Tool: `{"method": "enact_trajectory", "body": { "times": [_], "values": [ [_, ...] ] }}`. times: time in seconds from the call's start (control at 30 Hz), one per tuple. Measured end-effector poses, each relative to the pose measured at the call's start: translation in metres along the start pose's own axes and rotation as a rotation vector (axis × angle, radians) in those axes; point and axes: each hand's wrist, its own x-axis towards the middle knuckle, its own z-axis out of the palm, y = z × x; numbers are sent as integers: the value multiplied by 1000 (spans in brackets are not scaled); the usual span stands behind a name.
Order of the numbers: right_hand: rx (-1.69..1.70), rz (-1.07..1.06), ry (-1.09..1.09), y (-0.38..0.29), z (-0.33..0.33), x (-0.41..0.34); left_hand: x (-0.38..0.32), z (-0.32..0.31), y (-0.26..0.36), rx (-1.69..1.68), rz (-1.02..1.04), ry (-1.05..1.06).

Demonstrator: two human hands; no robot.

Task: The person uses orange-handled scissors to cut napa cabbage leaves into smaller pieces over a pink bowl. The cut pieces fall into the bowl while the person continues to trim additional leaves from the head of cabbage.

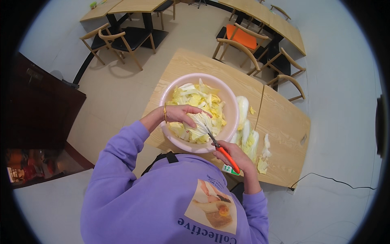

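My left hand (182,114) grips a napa cabbage leaf (199,123) above a large pale pink plastic basin (230,100). In my right hand (233,154) are scissors (227,158) with orange handles, their blades touching the leaf's right side. Cut pieces of pale yellow and white cabbage (196,91) fill much of the basin. Right of the basin, several napa cabbages (243,109) lie on the light wooden table (170,67). The fingertips of my left hand are partly hidden by the leaf.
Loose leaf scraps (265,152) lie on the table's right part. A green and white card (228,169) shows at the near edge, partly hidden. Wooden chairs (131,39) and other tables stand farther off. A black cable (332,178) runs from the table's near right corner.
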Motion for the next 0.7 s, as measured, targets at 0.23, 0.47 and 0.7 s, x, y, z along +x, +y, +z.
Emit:
{"method": "enact_trajectory", "body": {
  "times": [0.23, 0.47, 0.7],
  "values": [
    [82, 1, 65, -2, 10, 1, -1, -7, -3, 93, 44, 30],
    [165, 16, 229, 4, 18, 5, 1, -3, -44, -605, 18, 424],
    [176, 32, 270, 12, 23, 10, 20, 26, -62, -676, 201, 580]
  ]
}}
